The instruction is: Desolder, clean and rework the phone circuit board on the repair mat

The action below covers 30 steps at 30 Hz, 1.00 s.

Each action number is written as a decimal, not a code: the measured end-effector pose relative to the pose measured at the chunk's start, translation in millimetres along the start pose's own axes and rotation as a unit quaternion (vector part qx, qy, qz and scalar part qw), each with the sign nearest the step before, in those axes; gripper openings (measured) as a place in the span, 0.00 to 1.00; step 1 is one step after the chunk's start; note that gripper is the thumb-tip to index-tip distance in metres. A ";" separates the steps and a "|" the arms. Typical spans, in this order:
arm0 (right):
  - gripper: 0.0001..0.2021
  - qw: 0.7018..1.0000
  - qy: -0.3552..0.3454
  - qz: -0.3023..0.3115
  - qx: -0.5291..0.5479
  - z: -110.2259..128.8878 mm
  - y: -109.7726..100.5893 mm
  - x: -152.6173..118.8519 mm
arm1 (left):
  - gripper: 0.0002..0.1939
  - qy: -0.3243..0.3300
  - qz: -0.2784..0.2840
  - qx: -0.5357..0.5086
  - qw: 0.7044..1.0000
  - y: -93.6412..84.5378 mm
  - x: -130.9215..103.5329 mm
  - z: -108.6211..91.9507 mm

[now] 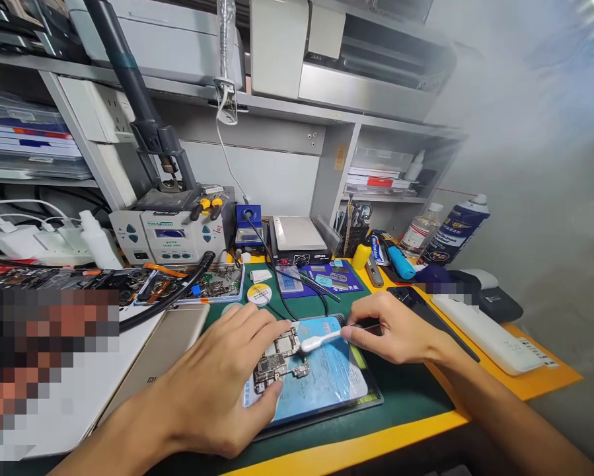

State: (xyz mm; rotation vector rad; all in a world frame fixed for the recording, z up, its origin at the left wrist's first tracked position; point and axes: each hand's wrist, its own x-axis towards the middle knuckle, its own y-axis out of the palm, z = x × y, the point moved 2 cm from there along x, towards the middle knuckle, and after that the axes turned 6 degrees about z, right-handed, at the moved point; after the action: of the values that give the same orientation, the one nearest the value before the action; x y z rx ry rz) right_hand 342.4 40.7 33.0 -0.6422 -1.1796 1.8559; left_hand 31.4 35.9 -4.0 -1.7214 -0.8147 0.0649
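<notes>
A small circuit board (273,362) lies on a blue plastic-covered pad (321,377) at the middle of the green mat. My left hand (222,370) is closed around the board's left side, thumb on its lower edge and fingers along the upper one. Between the thumb and fingers of my right hand (390,328) is a white brush (321,340), its head pointing left. The brush tip touches or hovers just at the board's right edge; which of the two is unclear.
A grey soldering station (172,231) stands at the back left, its black cable (178,297) curving forward. A laptop (152,363) lies left. Behind are a small heating plate (301,238), a yellow bottle (361,255) and a spray can (458,228). A white power bank (485,334) sits right.
</notes>
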 end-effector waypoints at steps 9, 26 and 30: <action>0.23 1.000 -0.005 0.002 -0.001 1.9 -0.5 -1.7 | 0.29 0.008 -0.011 0.013 1.000 0.3 -0.1 -0.4; 0.22 1.000 0.000 0.001 -0.004 1.8 -2.4 -2.0 | 0.29 0.024 0.017 0.045 0.999 -10.5 1.6 -2.6; 0.22 1.000 0.007 0.000 -0.008 2.3 -2.8 -1.6 | 0.28 0.011 0.012 0.036 0.999 -9.3 0.7 -3.4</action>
State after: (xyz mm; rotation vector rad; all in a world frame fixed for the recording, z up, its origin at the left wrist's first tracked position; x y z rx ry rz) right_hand 342.5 38.9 36.5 -0.6615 -1.1859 1.8407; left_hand 28.9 34.2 5.5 -1.6619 -0.7674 0.0897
